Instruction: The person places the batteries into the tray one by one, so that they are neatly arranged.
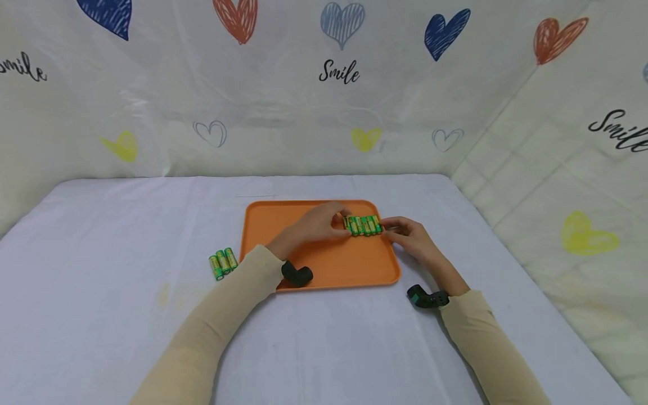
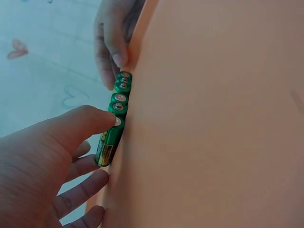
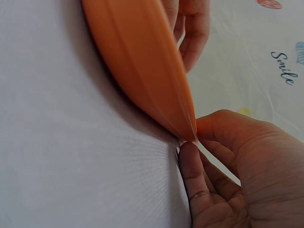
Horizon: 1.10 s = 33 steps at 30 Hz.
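Note:
Several green-and-gold batteries (image 1: 363,225) lie side by side in a row on an orange tray (image 1: 324,270), toward its right side. My left hand (image 1: 321,222) is at the row's left end. In the left wrist view its thumb and a finger pinch the end battery (image 2: 109,145) by its two ends, while the other fingers are spread. My right hand (image 1: 412,239) is at the row's right end, fingertips close to the last battery. Seen from the right wrist, that hand's (image 3: 251,166) thumb and finger are by the tray's rim, which hides the batteries.
Three more batteries (image 1: 223,262) lie together on the white tablecloth (image 1: 116,270), left of the tray near my left forearm. Dark straps circle both wrists. Behind the table hangs a pale sheet (image 1: 283,84) with hearts and the word Smile.

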Each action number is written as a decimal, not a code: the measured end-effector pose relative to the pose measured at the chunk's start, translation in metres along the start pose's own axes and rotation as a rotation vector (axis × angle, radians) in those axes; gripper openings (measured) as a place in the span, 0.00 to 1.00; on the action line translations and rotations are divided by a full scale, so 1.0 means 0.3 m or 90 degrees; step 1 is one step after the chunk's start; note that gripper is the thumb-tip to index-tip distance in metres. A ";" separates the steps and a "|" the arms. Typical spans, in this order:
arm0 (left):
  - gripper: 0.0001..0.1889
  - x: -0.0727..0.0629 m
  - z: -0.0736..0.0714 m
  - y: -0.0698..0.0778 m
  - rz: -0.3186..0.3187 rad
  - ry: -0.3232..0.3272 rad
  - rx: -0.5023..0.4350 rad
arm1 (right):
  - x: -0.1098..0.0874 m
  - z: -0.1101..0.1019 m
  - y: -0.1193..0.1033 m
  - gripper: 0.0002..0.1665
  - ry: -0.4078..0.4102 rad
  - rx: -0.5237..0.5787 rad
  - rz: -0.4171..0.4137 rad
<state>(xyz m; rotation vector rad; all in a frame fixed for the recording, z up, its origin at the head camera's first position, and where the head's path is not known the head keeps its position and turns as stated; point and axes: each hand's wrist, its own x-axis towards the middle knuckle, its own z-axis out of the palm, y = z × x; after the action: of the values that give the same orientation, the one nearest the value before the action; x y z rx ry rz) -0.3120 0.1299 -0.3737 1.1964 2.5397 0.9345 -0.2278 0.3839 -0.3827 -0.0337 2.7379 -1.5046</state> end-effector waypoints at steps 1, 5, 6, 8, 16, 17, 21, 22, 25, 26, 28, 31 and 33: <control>0.22 -0.001 0.000 0.000 -0.003 0.000 -0.002 | 0.002 0.002 0.002 0.24 0.000 0.000 -0.002; 0.22 -0.004 -0.003 -0.002 -0.002 0.000 -0.010 | 0.007 0.004 0.003 0.24 0.002 0.004 -0.006; 0.22 -0.005 -0.004 -0.003 -0.001 -0.002 -0.010 | 0.008 0.004 0.003 0.23 0.003 0.006 -0.006; 0.22 -0.007 -0.005 -0.004 -0.001 -0.007 -0.011 | 0.009 0.006 0.001 0.23 0.000 0.005 -0.006; 0.24 -0.016 -0.014 -0.012 -0.006 -0.023 -0.032 | 0.004 0.004 -0.003 0.24 -0.006 0.006 -0.008; 0.24 -0.017 -0.015 -0.013 -0.005 -0.022 -0.036 | 0.002 0.003 -0.002 0.24 -0.005 0.003 -0.009; 0.25 -0.032 -0.027 -0.024 0.000 -0.020 -0.049 | -0.002 0.002 -0.009 0.24 -0.006 0.004 -0.007; 0.25 -0.037 -0.031 -0.028 0.001 -0.020 -0.051 | -0.003 0.003 -0.011 0.24 -0.007 0.008 -0.008; 0.26 -0.050 -0.039 -0.042 0.006 -0.021 -0.051 | -0.004 0.004 -0.013 0.25 -0.013 0.009 -0.011; 0.26 -0.054 -0.042 -0.046 0.008 -0.022 -0.047 | -0.005 0.005 -0.014 0.26 -0.013 0.009 -0.010; 0.26 -0.062 -0.047 -0.054 0.011 -0.021 -0.038 | -0.005 0.006 -0.013 0.26 -0.014 0.009 -0.012; 0.26 -0.077 -0.057 -0.058 0.018 -0.017 -0.025 | -0.005 0.008 -0.010 0.26 -0.011 0.009 -0.012; 0.26 -0.088 -0.065 -0.059 0.018 -0.017 -0.023 | -0.004 0.010 -0.007 0.26 -0.011 0.009 -0.012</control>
<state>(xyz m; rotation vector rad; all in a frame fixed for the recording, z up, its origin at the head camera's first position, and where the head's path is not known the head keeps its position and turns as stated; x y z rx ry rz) -0.3138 0.0927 -0.3719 1.2291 2.4816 0.9599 -0.2265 0.3804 -0.3825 -0.0713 2.7220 -1.5203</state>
